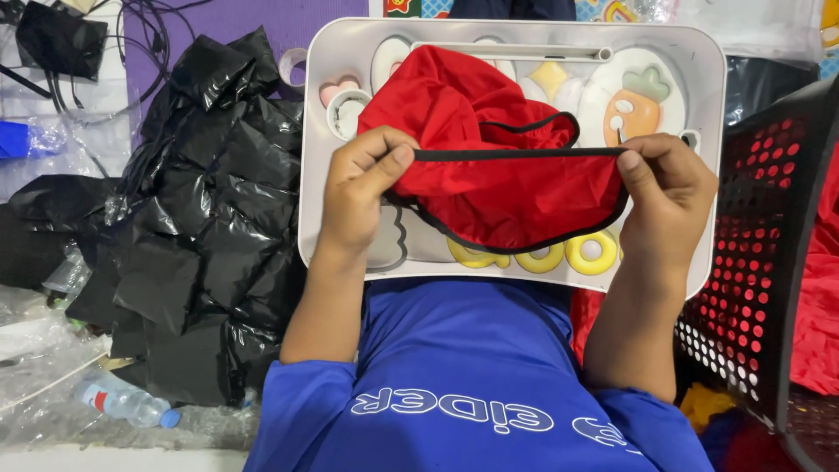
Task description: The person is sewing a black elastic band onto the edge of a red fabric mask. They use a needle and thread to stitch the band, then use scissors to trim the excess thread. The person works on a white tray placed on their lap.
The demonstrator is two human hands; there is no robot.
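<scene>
A heap of crinkled black plastic bags (201, 218) fills the nine o'clock side of the view, and a black perforated plastic basket (769, 262) with more red cloth behind its wall stands at three o'clock. Between them, at the centre, lies a white rounded plastic lap tray (699, 105) printed with cartoon shapes, a carrot figure toward one o'clock and yellow rings along its six o'clock edge. The person's blue short-sleeved shirt (463, 367) takes up the six o'clock foreground.

On the tray rests a red, shiny fabric garment with black-piped edges (489, 149), bunched up toward twelve o'clock and pulled taut along one trimmed edge. That edge runs as a straight black line from nine to three o'clock between the two hands. Judging by how it lies, the straightening has only started: one hem is stretched flat, while the rest is crumpled and unfolded, so most of the smoothing and folding looks left to do.

The left hand (358, 188) pinches the nine o'clock end of the piped edge, thumb pressed over the trim against curled fingers, closed tight on the cloth. The right hand (664, 192) grips the three o'clock end likewise, fingers curled shut around the hem. A clear plastic bottle with a blue cap (127, 402) lies at seven o'clock on the floor.
</scene>
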